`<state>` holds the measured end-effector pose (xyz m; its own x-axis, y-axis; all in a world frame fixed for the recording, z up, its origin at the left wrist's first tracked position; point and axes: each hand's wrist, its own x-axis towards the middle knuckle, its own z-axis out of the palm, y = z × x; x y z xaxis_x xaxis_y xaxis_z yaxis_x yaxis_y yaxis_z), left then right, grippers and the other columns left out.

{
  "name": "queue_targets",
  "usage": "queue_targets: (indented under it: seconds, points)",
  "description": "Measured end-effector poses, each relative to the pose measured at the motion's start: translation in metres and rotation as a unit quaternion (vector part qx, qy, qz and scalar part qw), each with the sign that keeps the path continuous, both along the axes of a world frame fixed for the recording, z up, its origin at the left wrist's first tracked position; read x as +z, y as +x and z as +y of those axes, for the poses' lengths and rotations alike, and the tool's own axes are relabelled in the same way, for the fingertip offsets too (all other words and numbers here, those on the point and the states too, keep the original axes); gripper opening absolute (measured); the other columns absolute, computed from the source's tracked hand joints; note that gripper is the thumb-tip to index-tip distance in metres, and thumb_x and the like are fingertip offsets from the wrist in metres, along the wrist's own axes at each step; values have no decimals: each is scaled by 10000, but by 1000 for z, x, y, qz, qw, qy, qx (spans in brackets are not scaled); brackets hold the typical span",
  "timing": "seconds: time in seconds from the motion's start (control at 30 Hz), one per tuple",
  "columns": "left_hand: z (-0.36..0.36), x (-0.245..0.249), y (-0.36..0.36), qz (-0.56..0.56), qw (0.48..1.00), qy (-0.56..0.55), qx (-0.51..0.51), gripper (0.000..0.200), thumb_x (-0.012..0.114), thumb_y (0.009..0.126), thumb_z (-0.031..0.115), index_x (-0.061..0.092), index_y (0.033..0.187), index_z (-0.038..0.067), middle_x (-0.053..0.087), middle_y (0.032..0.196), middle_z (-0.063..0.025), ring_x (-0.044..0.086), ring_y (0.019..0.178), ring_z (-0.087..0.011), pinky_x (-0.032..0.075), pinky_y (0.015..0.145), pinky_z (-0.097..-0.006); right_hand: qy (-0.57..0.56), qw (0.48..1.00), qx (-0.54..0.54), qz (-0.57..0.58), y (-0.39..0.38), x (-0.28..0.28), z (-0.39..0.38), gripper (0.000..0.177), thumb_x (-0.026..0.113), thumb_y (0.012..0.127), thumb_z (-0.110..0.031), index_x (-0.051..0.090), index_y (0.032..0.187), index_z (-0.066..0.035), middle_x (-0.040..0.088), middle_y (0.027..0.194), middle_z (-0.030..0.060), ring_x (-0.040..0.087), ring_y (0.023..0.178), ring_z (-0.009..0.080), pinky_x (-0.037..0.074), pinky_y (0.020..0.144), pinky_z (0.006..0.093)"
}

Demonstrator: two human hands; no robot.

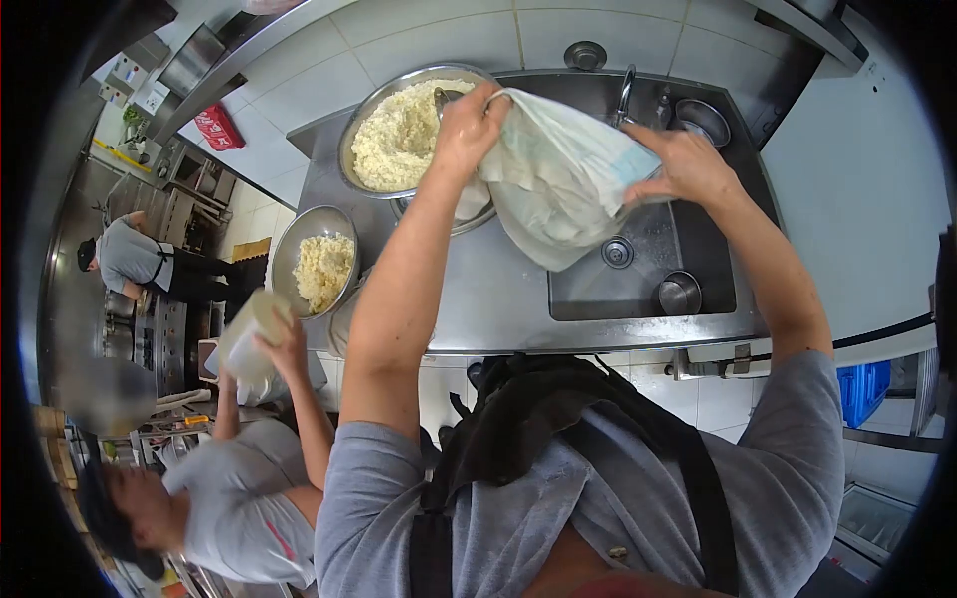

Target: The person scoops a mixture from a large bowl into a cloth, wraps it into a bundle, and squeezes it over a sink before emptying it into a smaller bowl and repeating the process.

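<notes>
A limp whitish plastic bag point(553, 189) with a pale blue patch is stretched between my two hands, partly over the sink. My left hand point(469, 130) pinches its upper left edge, just above a large metal bowl point(345, 164) of crumbly pale-yellow food point(399, 140). The rounded metal end of a utensil point(446, 98) shows in that food, close to my left fingers. At the bag's right side, my right hand point(688, 164) grips the edge between thumb and fingers. The inside of the bag cannot be made out.
The steel sink point(638, 299) holds a small metal cup point(680, 293); a round metal bowl point(704, 122) sits by the faucet point(626, 95). A smaller bowl point(287, 249) of similar food stands left. A co-worker point(239, 488) holds a pale container point(254, 334); another person point(140, 254) stands farther off.
</notes>
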<state>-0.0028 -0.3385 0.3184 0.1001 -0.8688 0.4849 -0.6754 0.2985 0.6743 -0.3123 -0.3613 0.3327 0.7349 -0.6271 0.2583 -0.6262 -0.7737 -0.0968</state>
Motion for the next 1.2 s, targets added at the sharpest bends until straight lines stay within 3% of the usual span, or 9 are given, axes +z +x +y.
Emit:
queue_targets:
  seconds: [0.17, 0.23, 0.37, 0.53, 0.67, 0.73, 0.9, 1.07, 1.2]
  points:
    - [-11, 35, -6, -100, 995, -5, 10, 328, 575, 896, 314, 639, 1027, 21, 664, 916, -215, 637, 888, -351, 482, 790, -380, -4, 996, -39, 78, -21, -10, 17, 706, 724, 689, -544, 579, 1236, -122, 664, 839, 226, 642, 820, 397, 508, 721, 469]
    - [-12, 45, -8, -115, 993, 2, -3, 362, 573, 894, 336, 635, 1056, 18, 666, 947, -217, 640, 919, -346, 482, 806, -383, 7, 993, -16, -116, -32, -30, -1, 457, 693, 800, -352, 625, 1150, -67, 668, 906, 214, 640, 848, 391, 507, 740, 444]
    - [-18, 22, -3, -100, 993, 60, -31, 391, 595, 876, 358, 637, 1075, 24, 662, 1009, -223, 636, 972, -345, 480, 823, -392, 132, 959, -86, -237, -26, -13, -11, 269, 609, 811, -182, 665, 1009, -10, 657, 927, 229, 621, 893, 403, 493, 781, 411]
    - [-17, -37, -10, -65, 987, 148, -14, 405, 604, 836, 357, 633, 1090, 43, 655, 1022, -238, 620, 1004, -385, 482, 884, -403, 90, 974, -95, -184, 2, 9, -21, 298, 601, 814, -243, 675, 995, -18, 651, 919, 228, 615, 905, 408, 481, 816, 427]
    - [1, -60, -62, 63, 992, 39, -103, 517, 641, 787, 365, 576, 1196, 55, 576, 1233, -216, 562, 1137, -367, 467, 933, -412, 70, 986, -79, -126, 28, 6, -29, 265, 616, 771, -248, 682, 862, -8, 656, 860, 209, 617, 873, 404, 492, 789, 444]
    - [15, -62, -107, -10, 995, 19, -92, 518, 688, 764, 298, 566, 1225, 95, 562, 1259, -203, 566, 1126, -368, 455, 936, -380, 77, 990, -56, -108, 35, 3, -29, 258, 621, 756, -250, 680, 816, -7, 657, 836, 203, 618, 857, 403, 495, 779, 451]
    - [-4, -72, -95, -72, 993, 84, -29, 238, 563, 757, 167, 664, 943, 60, 646, 884, -248, 620, 864, -432, 499, 794, -494, 46, 995, -84, -41, 12, -4, -29, 363, 672, 724, -381, 686, 760, -21, 652, 770, 188, 629, 813, 380, 507, 735, 459]
    - [-18, -62, -62, -62, 997, 36, 7, 224, 516, 802, 166, 668, 936, 72, 646, 881, -238, 612, 876, -426, 485, 810, -495, 45, 993, -99, 37, -3, -5, -2, 599, 702, 670, -604, 707, 798, -19, 659, 764, 191, 640, 809, 375, 504, 746, 469]
    - [-17, -23, -46, -121, 992, 18, 20, 227, 505, 809, 172, 667, 932, 71, 646, 879, -238, 614, 873, -425, 481, 819, -503, 14, 996, -76, 35, -6, -17, 0, 569, 717, 664, -554, 714, 850, -16, 667, 797, 201, 648, 819, 366, 510, 761, 466]
